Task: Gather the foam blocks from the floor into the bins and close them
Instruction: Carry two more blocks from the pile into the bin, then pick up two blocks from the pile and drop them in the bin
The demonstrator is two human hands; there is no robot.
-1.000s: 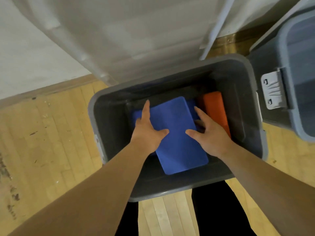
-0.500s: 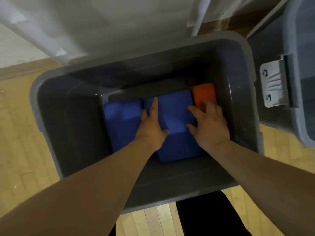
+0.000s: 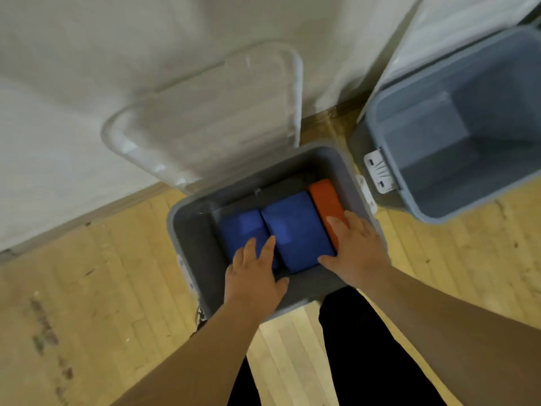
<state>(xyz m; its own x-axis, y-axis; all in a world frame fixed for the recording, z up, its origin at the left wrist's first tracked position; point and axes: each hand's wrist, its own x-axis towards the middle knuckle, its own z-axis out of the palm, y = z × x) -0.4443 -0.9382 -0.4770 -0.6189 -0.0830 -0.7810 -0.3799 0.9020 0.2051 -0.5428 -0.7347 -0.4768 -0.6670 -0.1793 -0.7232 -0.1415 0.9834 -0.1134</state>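
Item: grey bin (image 3: 187, 230), standing open on the wood floor (image 3: 102, 273) in front of the person, and holding three foam blocks side by side on its bottom: left blue block (image 3: 238, 230), middle blue block (image 3: 295, 227), orange block (image 3: 325, 200). All three long axes are running away from the person toward the wall, leaning slightly left. The left hand (image 3: 251, 276) is lying flat with straight fingers over the near end of the left blue block, by the seam with its neighbour, gripping nothing. The right hand (image 3: 357, 247) is pressing spread fingers on the orange block, its thumb lying along the middle blue block's near corner, likewise not closing round anything. The translucent lid (image 3: 222, 112) is leaning on the wall beyond the bin's far left corner; judging by that offset, the left hand is lying nearer to it. A second bin (image 3: 439, 177) is sitting open to the right, showing no blocks.
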